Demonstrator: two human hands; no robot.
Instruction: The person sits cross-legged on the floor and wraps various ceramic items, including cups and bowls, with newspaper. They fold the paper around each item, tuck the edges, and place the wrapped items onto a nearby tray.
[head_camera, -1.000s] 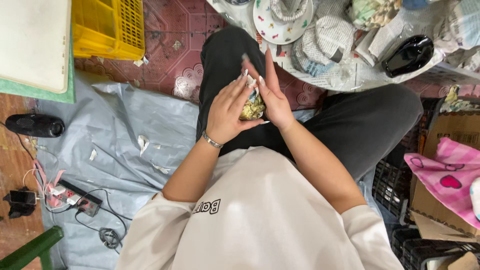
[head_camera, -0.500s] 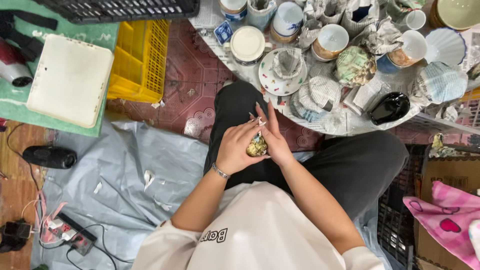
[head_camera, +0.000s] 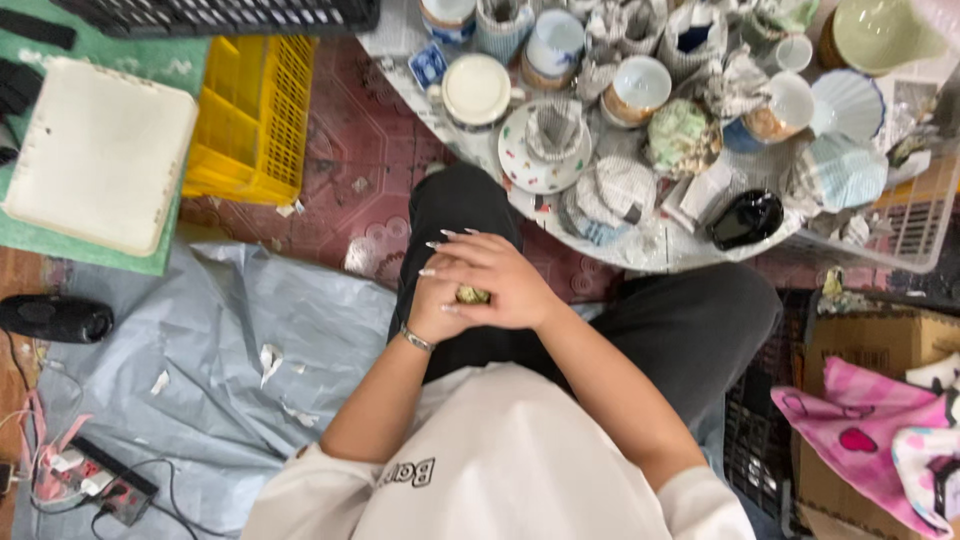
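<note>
Both hands meet over my lap, above black trousers. My right hand (head_camera: 497, 278) lies on top with its long-nailed fingers spread leftward. Under it my left hand (head_camera: 432, 310), with a thin bracelet at the wrist, cups a small greenish-yellow object (head_camera: 472, 295). Only a sliver of that object shows between the palms, so its shape is hidden. Both hands are closed around it.
A round table (head_camera: 640, 255) ahead is crowded with cups, saucers, paper-wrapped crockery and a black dish (head_camera: 745, 218). A yellow crate (head_camera: 255, 115) and white lid (head_camera: 100, 150) lie left. Grey plastic sheet (head_camera: 230, 350), a power strip (head_camera: 105, 485) and a cardboard box (head_camera: 870, 350) surround me.
My right hand has folded down over my left, covering most of the small object that was showing between the palms. The view has tilted up, bringing more of the table in.
</note>
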